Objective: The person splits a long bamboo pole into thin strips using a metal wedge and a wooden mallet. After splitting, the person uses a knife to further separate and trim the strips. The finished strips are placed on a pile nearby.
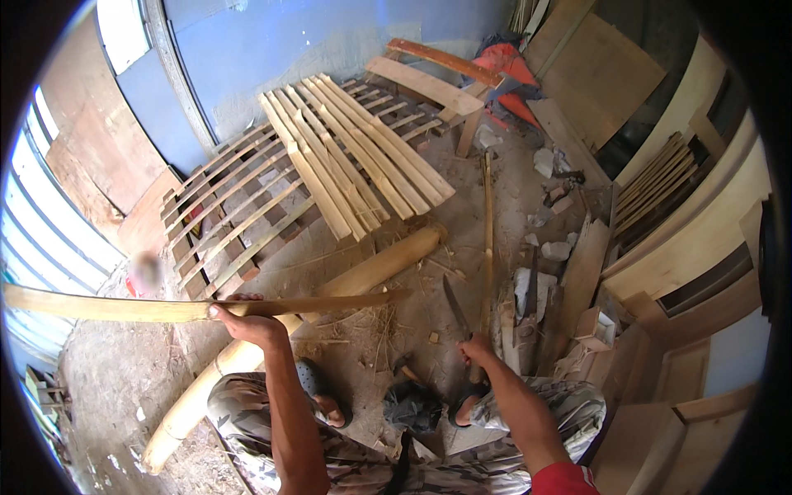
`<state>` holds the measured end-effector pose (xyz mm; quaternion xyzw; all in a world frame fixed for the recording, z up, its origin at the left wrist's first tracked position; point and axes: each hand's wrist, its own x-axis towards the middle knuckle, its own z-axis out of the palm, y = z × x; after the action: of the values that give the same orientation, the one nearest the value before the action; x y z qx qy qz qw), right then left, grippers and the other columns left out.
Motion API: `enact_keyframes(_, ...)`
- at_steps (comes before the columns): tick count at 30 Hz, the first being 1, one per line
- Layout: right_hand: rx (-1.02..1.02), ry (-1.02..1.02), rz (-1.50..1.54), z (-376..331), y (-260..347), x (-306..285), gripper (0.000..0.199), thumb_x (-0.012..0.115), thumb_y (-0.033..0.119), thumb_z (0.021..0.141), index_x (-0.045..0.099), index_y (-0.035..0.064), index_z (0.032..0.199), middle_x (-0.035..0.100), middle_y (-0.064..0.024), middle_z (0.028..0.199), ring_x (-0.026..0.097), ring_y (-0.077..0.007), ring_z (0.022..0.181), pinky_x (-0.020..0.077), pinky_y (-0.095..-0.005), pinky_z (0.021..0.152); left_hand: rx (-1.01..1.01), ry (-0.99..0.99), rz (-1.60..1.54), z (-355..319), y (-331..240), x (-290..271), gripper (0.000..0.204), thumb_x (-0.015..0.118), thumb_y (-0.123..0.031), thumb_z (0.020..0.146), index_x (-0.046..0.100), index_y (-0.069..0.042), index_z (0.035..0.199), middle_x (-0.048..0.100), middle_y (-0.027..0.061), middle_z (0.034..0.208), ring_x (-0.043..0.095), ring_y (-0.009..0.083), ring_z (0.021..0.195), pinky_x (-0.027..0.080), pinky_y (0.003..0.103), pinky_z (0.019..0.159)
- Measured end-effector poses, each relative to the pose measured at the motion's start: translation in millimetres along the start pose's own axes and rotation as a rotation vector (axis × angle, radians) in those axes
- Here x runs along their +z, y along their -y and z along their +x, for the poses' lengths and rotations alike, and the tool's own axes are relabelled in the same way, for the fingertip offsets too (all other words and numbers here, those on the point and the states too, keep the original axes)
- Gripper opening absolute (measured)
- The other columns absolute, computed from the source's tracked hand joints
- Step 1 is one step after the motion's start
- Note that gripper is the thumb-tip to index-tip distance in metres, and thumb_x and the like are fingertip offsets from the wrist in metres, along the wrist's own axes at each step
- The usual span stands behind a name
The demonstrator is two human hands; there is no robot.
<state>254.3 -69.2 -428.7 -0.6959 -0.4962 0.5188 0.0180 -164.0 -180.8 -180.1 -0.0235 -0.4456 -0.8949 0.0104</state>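
My left hand [254,325] is closed round a long split bamboo strip [115,308], which lies roughly level across the left and middle of the view. Beneath the strip a thick round bamboo pole [375,268] slants over the ground, passing beside my left leg. Off to the right, my right hand [477,350] grips the handle of a long-bladed knife [454,303]. Its blade points up and away from me, apart from the strip. Between my feet sit a black plastic bag [412,406] and what looks like a hammer [404,363].
Split bamboo lengths [355,153] lie in a row across a slatted wooden frame [239,214] ahead. A low wooden bench [425,81] stands behind. Boards [582,272] and rubble line the right side. A thin bamboo stick [487,223] and shavings litter the ground.
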Motion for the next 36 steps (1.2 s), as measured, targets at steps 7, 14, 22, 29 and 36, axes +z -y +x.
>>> enact_keyframes(7,-0.160,-0.072,0.177,-106.7,121.5,-101.7,0.023,0.067,0.016,0.091,0.059,-0.0052,0.084,0.061,-0.0099,0.076,0.059,-0.0164,0.056,0.0465,-0.0328,0.046,-0.167,0.089,-0.119,-21.9,34.2,9.5,0.056,0.036,-0.057,0.099,0.050,-0.006,0.118,0.050,0.0052,0.071,0.052,0.0172,0.070,0.043,0.032,0.069)
enact_keyframes(14,-0.337,-0.135,0.314,-183.7,155.8,-110.6,0.021,0.074,0.017,0.083,0.060,0.0010,0.087,0.063,-0.0071,0.078,0.060,-0.0151,0.068,0.0474,-0.0312,0.057,-0.337,0.018,-0.207,-56.9,42.1,56.7,0.063,0.031,-0.071,0.094,0.047,-0.010,0.090,0.042,0.0010,0.067,0.044,0.0150,0.059,0.039,0.029,0.055)
enact_keyframes(22,-0.398,-0.277,0.454,-144.3,142.1,-99.3,0.020,0.072,0.008,0.071,0.061,0.0014,0.086,0.063,-0.0079,0.077,0.060,-0.0180,0.066,0.0457,-0.0321,0.061,-0.526,0.192,-0.363,-73.5,22.4,100.2,0.075,0.023,-0.087,0.082,0.035,-0.016,0.065,0.028,-0.0024,0.051,0.025,0.0116,0.044,0.023,0.026,0.044)
enact_keyframes(29,-0.471,-0.412,0.548,-127.6,133.2,-126.5,0.021,0.073,0.011,0.073,0.062,0.0004,0.087,0.065,-0.0092,0.080,0.062,-0.0171,0.075,0.0486,-0.0326,0.070,-0.242,0.221,-0.218,-82.6,21.6,127.8,0.068,0.027,-0.078,0.089,0.041,-0.014,0.076,0.041,0.0005,0.062,0.042,0.0144,0.052,0.038,0.028,0.052)
enact_keyframes(36,-0.469,-0.481,0.402,-140.7,127.0,-147.3,0.034,0.072,0.026,0.077,0.063,-0.0024,0.094,0.068,-0.0148,0.091,0.065,-0.0285,0.087,0.0496,-0.0377,0.080,-0.138,0.430,-0.071,-142.8,55.6,186.0,0.045,0.046,-0.050,0.100,0.057,-0.006,0.104,0.055,0.0036,0.085,0.051,0.0120,0.080,0.044,0.030,0.069)
